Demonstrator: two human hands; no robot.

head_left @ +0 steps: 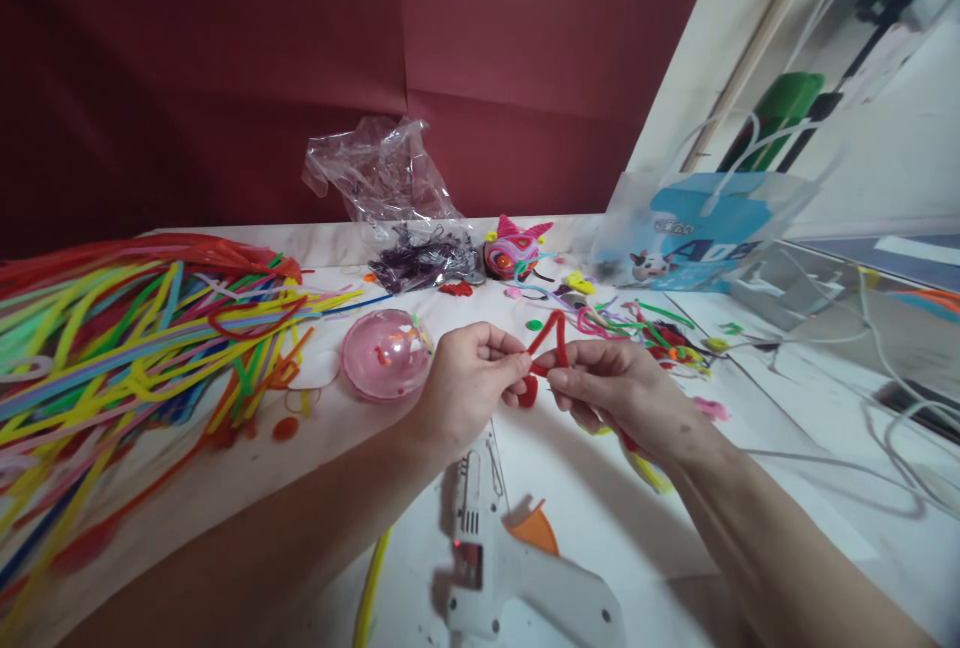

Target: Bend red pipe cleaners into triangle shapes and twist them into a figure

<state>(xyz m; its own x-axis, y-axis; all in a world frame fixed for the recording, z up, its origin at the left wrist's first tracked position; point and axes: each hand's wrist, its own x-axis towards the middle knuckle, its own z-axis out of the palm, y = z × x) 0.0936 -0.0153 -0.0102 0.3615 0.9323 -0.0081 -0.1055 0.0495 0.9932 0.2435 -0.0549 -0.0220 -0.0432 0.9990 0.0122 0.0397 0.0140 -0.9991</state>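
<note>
Both my hands pinch one red pipe cleaner [546,338] above the white table [600,518]. My left hand [469,378] is closed on its lower coiled end, and my right hand [622,390] is closed on the bent upper part, which rises in a peak between them. The right hand also seems to hold something yellow beneath the palm; I cannot make it out. A pink transparent ball [386,355] lies just left of my left hand.
A big pile of coloured pipe cleaners [127,328] covers the left. A white glue gun [510,568] lies near the front edge. Behind are a crumpled plastic bag [390,178], a pink figure [514,248], scraps, a blue-white bag [697,228] and white cables [885,378].
</note>
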